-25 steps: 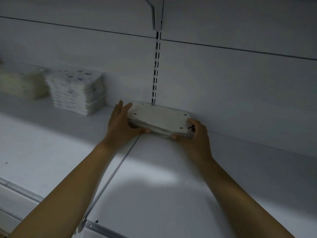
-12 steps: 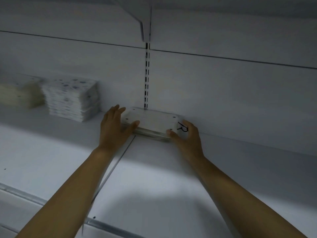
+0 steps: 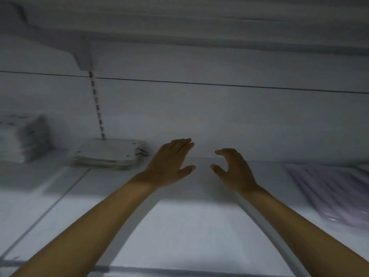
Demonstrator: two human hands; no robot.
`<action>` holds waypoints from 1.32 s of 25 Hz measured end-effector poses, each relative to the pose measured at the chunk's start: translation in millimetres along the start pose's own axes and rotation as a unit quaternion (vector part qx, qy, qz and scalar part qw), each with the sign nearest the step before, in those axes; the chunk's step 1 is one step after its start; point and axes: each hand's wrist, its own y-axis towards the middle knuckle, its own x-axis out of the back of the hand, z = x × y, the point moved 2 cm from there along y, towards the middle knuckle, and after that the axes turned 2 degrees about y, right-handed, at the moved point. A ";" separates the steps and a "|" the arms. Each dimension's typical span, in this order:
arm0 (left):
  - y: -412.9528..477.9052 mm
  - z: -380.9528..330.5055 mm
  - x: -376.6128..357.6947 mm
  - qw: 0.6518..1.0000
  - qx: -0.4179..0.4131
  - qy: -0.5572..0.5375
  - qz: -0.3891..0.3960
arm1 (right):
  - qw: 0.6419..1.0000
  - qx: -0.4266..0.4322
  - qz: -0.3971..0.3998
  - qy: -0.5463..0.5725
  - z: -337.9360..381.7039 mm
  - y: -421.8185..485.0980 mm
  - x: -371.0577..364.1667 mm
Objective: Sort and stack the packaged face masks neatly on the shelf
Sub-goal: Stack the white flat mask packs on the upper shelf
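Observation:
A low stack of white packaged face masks (image 3: 108,154) lies against the back wall of the white shelf (image 3: 179,226). My left hand (image 3: 169,162) hovers just right of that stack, fingers straight, holding nothing. My right hand (image 3: 233,166) is further right over bare shelf, fingers loosely curved, empty. A taller stack of dotted mask packs (image 3: 24,138) stands at the far left. Flat purple-striped packs (image 3: 335,194) lie at the right edge, blurred.
An upper shelf and its bracket (image 3: 83,56) hang overhead. A slotted upright (image 3: 97,108) runs down the back wall behind the low stack. A seam (image 3: 50,206) splits the shelf boards at the left.
Both hands have let go of the low white stack and moved right, off it. The view has swung to the right, bringing the purple-striped packs into sight.

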 end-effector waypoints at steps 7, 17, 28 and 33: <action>116.9 -240.8 -62.1 0.983 -0.132 -0.123 0.045 | 0.992 -0.086 -0.080 -0.044 -157.7 -87.0 165.3; 226.7 -500.6 -139.3 0.939 -0.093 -0.309 0.120 | 0.951 -0.228 -0.207 -0.026 -351.2 -178.4 374.8; 227.6 -512.7 -173.3 0.962 -0.085 -0.247 0.081 | 0.922 -0.384 -0.018 -0.034 -401.6 -129.5 409.3; 227.2 -507.0 -173.4 0.932 -0.006 -0.359 0.043 | 0.938 -0.331 -0.017 0.098 -396.7 -109.6 393.4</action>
